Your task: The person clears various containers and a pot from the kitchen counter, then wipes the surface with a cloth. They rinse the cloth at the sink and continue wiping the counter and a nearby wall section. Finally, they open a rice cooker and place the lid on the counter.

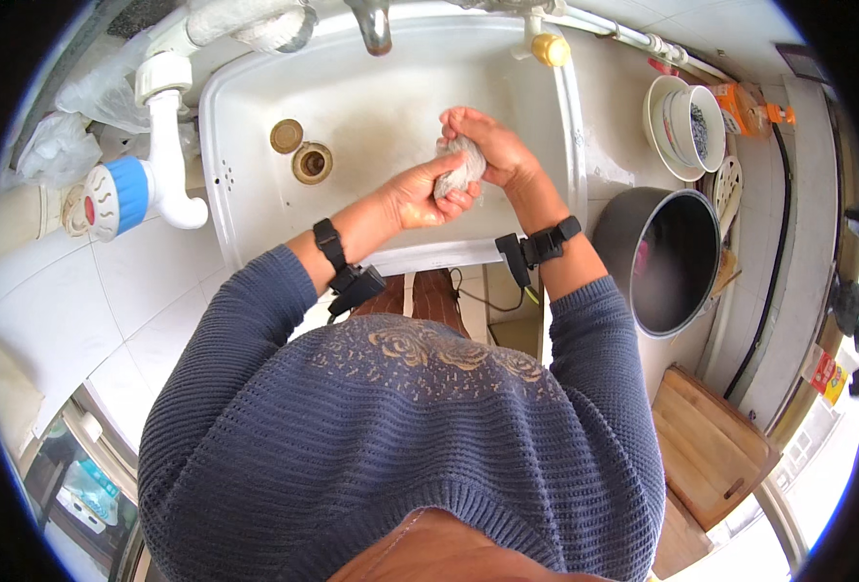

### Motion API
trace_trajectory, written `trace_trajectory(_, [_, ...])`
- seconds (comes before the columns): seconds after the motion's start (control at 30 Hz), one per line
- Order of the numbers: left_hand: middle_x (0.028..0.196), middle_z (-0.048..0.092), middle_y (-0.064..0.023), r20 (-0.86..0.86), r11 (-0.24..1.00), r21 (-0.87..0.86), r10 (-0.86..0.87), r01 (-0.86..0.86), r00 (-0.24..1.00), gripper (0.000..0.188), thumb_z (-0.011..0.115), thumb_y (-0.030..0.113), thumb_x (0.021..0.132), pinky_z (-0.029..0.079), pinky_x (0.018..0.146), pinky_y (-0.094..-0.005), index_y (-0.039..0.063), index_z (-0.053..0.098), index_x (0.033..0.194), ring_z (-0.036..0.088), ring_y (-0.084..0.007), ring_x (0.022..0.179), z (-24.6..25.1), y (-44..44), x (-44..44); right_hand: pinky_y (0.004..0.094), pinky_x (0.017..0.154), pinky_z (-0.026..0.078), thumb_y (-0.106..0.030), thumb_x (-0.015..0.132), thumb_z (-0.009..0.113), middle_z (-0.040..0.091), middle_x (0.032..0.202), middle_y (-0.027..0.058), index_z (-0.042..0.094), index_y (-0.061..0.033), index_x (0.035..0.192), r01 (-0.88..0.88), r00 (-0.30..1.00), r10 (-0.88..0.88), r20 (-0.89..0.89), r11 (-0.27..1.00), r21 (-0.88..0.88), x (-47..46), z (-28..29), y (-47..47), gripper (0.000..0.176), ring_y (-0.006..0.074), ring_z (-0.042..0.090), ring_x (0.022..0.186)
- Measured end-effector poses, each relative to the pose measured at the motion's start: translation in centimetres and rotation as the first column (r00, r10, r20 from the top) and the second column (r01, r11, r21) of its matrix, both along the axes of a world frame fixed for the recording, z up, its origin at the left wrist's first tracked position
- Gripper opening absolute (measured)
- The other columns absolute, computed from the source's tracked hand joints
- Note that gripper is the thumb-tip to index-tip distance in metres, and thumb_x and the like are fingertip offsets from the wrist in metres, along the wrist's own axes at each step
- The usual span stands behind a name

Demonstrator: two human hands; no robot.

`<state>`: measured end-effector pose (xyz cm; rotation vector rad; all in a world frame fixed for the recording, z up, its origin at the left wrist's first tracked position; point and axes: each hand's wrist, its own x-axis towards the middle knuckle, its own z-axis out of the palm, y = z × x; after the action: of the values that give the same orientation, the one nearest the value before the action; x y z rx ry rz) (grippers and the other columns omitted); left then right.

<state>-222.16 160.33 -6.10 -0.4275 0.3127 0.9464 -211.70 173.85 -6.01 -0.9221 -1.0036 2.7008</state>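
A wet, greyish-white cloth (465,166) is bunched up between my hands over the right half of the white sink basin (371,102). From the near side, my left hand (429,193) grips it with curled fingers. My right hand (498,145) wraps around its far right side, fingers bent over the top. Part of the cloth is hidden by both hands. To the left on the basin floor lies the open drain (313,162), with a round drain cover (286,136) beside it. A metal faucet spout (372,29) hangs over the back rim.
White plastic pipework (164,124) stands left of the sink. A yellow-capped pipe fitting (550,49) juts over the back right corner. Along the right are stacked bowls (680,127), an orange bottle (746,109), a deep dark pot (658,262) and a wooden cutting board (713,444).
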Motion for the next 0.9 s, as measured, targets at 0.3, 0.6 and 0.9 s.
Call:
trace_trajectory(0.3, [0.07,0.048,0.0003,-0.817,0.983,0.032,-0.078,0.18,0.572,0.023,0.068,0.006,0.081,0.025,0.04,-0.0245,0.009,0.052,0.097,0.041,-0.008,0.05,-0.5,1.7,0.5,0.0269,0.068,0.051,-0.014,0.094,0.051,0.056,0.087,0.0028,0.068,-0.0097,0.109,-0.357,0.899,0.228,0.373,0.876,0.324,-3.6,1.0,1.2,0.023,0.0145,0.054,0.074])
trace_trajectory(0.6, [0.058,0.041,0.0008,-0.947,0.981,-0.072,-0.124,0.182,0.297,0.017,0.063,0.01,0.089,0.019,0.039,-0.0289,0.01,0.048,0.079,0.033,-0.0104,0.043,-3.1,1.6,3.0,0.044,0.079,0.055,-0.017,0.088,0.05,0.069,0.099,0.0246,0.072,-0.005,0.098,-0.674,0.736,0.097,0.67,0.208,0.709,-5.4,-2.3,-1.2,0.027,0.0383,0.067,0.088])
trace_trajectory(0.9, [0.063,0.049,-0.0007,-0.932,0.965,-0.219,-0.25,0.141,0.263,0.018,0.063,0.019,0.092,0.025,0.04,-0.031,0.008,0.051,0.082,0.039,-0.0121,0.046,-3.1,0.9,3.7,0.0433,0.085,0.054,-0.02,0.088,0.054,0.069,0.102,0.0263,0.068,0.0004,0.102,-0.725,0.654,-0.071,0.754,0.226,0.65,-5.1,-3.4,-3.4,0.029,0.0396,0.067,0.095])
